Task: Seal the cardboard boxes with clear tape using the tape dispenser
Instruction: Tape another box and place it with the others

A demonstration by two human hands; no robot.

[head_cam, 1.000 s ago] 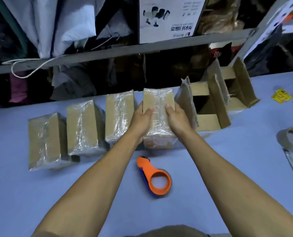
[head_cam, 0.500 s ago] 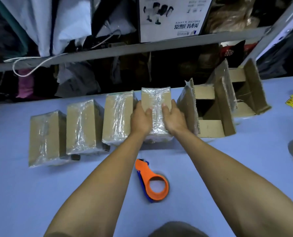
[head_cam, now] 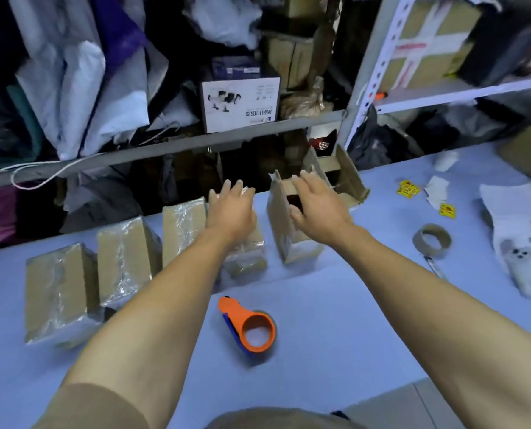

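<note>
Both hands stretched flat over the boxes at the far edge of the blue table, holding nothing.

Head view: the left hand (head_cam: 231, 209) lies with fingers straight and spread over the fourth tape-wrapped brown cardboard box (head_cam: 245, 252), the right end of a row running along the far edge of the pale blue table (head_cam: 335, 305); whether it touches is unclear. The right hand (head_cam: 315, 202), fingers relaxed and apart, is over the unsealed brown cardboard box with raised flaps (head_cam: 284, 224) just beside it. The orange-and-blue handheld tape dispenser (head_cam: 248, 328) lies alone nearer the front edge, between the forearms, bare tabletop all around it. A brown tape roll (head_cam: 431, 240) sits towards the right edge.
</note>
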